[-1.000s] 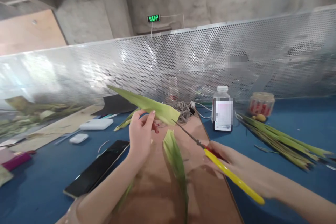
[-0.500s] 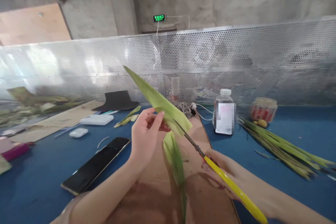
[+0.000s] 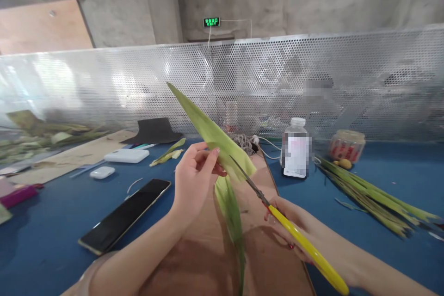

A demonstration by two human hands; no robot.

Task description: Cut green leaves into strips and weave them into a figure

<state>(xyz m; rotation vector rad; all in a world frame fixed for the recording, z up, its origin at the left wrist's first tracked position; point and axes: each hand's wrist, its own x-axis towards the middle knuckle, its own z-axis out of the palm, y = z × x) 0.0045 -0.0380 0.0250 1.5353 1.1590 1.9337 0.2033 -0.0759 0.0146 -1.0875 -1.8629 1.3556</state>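
Note:
My left hand (image 3: 196,175) pinches a pale green leaf (image 3: 204,125), probably a corn husk, between thumb and fingers; its pointed tip reaches up and away to the left. My right hand (image 3: 291,222) grips scissors with yellow handles (image 3: 308,247). Their dark blades (image 3: 251,182) lie against the wide lower end of the leaf; whether the blades are parted is hard to see. Below the held leaf, a second green leaf (image 3: 229,208) lies lengthwise on the brown board (image 3: 194,259).
On the left of the blue table lie a black phone (image 3: 126,215), a white case (image 3: 102,172) and a white box (image 3: 127,156). A bottle (image 3: 297,148), a jar (image 3: 347,145) and a bundle of green stalks (image 3: 374,194) stand or lie right. A perforated metal screen (image 3: 138,83) runs behind.
The leaf and both hands have barely moved; the leaf's tip has shifted slightly right and up. Both hands keep the same holds, and the blades stay at the leaf's lower end.

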